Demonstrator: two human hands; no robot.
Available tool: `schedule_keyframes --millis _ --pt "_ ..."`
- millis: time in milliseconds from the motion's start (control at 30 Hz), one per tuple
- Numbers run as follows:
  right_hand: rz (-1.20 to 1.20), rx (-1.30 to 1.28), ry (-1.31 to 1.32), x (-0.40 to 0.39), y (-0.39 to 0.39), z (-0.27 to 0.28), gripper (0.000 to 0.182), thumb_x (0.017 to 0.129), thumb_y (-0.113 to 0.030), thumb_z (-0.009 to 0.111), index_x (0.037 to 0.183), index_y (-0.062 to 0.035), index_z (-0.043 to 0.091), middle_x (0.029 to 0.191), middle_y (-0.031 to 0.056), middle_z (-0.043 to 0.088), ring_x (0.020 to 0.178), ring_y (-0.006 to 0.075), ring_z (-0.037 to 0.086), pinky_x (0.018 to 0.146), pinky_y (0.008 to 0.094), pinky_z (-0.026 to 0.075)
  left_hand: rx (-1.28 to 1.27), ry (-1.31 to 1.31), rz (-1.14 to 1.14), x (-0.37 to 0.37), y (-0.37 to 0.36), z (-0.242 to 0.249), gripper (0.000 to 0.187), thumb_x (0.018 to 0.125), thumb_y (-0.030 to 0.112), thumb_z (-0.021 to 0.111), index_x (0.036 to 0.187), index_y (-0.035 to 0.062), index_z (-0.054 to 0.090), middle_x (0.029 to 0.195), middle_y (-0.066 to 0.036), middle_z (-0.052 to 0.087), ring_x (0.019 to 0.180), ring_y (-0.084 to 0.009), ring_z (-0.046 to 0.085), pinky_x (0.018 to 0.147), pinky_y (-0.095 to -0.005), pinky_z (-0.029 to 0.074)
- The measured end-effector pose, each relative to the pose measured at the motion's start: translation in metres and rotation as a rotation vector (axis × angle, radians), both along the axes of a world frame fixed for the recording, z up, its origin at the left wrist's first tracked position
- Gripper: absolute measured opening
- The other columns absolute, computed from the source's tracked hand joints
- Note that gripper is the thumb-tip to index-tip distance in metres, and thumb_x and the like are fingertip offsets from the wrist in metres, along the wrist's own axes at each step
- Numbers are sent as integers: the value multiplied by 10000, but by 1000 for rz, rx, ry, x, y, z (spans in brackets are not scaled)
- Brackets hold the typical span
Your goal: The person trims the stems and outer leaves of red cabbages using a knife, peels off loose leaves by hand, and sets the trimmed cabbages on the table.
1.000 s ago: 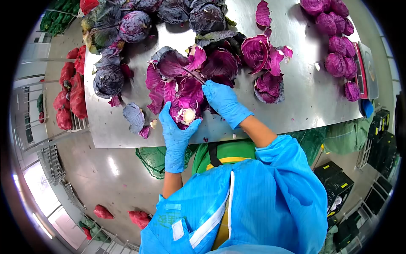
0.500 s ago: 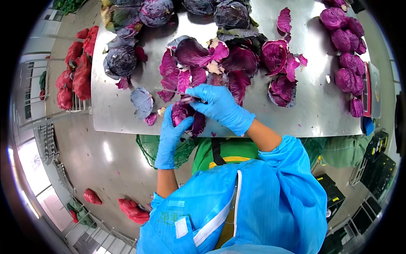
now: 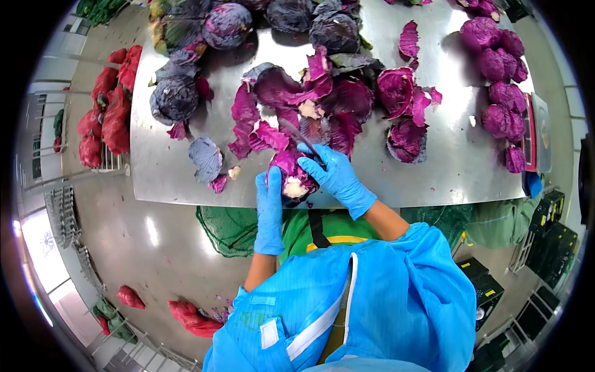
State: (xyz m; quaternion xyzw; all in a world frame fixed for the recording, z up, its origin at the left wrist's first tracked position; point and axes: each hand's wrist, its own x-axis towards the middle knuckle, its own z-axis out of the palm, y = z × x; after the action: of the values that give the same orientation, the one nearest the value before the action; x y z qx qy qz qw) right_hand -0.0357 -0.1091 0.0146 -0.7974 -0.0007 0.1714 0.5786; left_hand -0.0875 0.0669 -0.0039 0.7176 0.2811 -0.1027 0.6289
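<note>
At the table's near edge, my blue-gloved left hand (image 3: 269,208) is closed around the left side of a red cabbage (image 3: 286,162). The cabbage's pale cut stem end faces up toward me. In my gloved right hand (image 3: 334,177) is a knife (image 3: 292,129), its thin blade pointing up and left over loose leaves. Fingers of that hand also lie against the cabbage's right side. Just beyond, a heap of peeled purple leaves (image 3: 347,99) is spread out. The knife's handle is mostly hidden in my grip.
Dark unpeeled cabbages (image 3: 175,99) stand at the left and back of the steel table (image 3: 372,186). Peeled cabbages (image 3: 496,65) line the right side, near a red-edged container (image 3: 536,133). Two part-peeled heads (image 3: 407,139) sit right of the leaf heap. Red sacks (image 3: 116,118) are beyond the left edge.
The cabbage has been turned, so its pale stem end now shows. Both hands have shifted slightly right and nearer me, and purple leaf now stands up at the cabbage's far side.
</note>
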Motion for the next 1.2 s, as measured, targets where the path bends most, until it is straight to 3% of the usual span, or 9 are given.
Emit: schedule_keyframes --millis 67,100,200,267,367,400,500,567,1200 --pt "4 87 -160 4 -3 -26 459 846 -449 645 1102 -68 642 905 134 670 761 238 655 685 356 511 376 -139 -253 -4 13 3 610 830 504 643 1179 21 513 1130 -200 563 1015 -240 562 886 -352 447" --pt "6 136 -235 5 -2 -36 453 846 -464 636 1082 -77 651 881 127 670 735 249 651 667 364 509 388 -237 -231 -5 15 0 652 797 489 686 1207 16 503 1187 -212 545 1039 -261 565 899 -357 448" --pt "86 -43 -198 17 2 -26 450 863 -495 587 1049 -85 595 858 131 661 737 301 641 659 387 508 591 -676 -757 20 2 41 987 593 484 828 1369 57 393 1320 -181 437 1147 -331 531 934 -394 468" --pt "32 -63 -247 17 5 -31 362 913 -393 551 1066 -65 530 847 133 646 753 318 630 676 393 510 548 -564 -762 23 8 39 1031 543 451 861 1372 61 388 1269 -178 457 1152 -344 517 939 -408 463" --pt "17 -339 -791 -1 -12 -40 272 936 -262 539 1084 -35 518 890 153 643 791 317 636 693 385 519 583 -410 -629 17 2 41 1073 487 385 901 1367 52 385 1176 -176 483 1136 -345 509 936 -419 460" --pt "-26 -52 -507 -13 -17 -24 184 919 -153 548 1036 -11 548 908 172 635 802 315 637 698 383 526 611 -438 -578 13 3 34 1077 485 381 902 1368 51 381 1161 -175 486 1123 -344 515 934 -418 461" --pt "-34 -117 -411 -46 -24 -19 162 890 -160 584 973 -22 591 870 152 629 765 305 633 665 383 530 560 -494 -447 3 -1 15 1058 524 346 900 1375 25 359 1211 -189 481 1133 -331 515 951 -405 451" --pt "-55 -243 -628 -53 -21 -28 149 885 -183 583 924 -43 615 838 130 621 719 299 625 600 400 521 455 -493 -358 1 -6 12 1043 549 333 896 1376 9 350 1254 -192 473 1144 -318 513 959 -395 445" --pt "251 -418 -599 -30 -12 -16 213 881 -288 553 828 -82 533 694 130 558 518 302 579 453 419 463 208 -441 -386 9 14 -11 990 565 295 903 1332 -10 357 1224 -167 488 1113 -260 524 958 -368 446"
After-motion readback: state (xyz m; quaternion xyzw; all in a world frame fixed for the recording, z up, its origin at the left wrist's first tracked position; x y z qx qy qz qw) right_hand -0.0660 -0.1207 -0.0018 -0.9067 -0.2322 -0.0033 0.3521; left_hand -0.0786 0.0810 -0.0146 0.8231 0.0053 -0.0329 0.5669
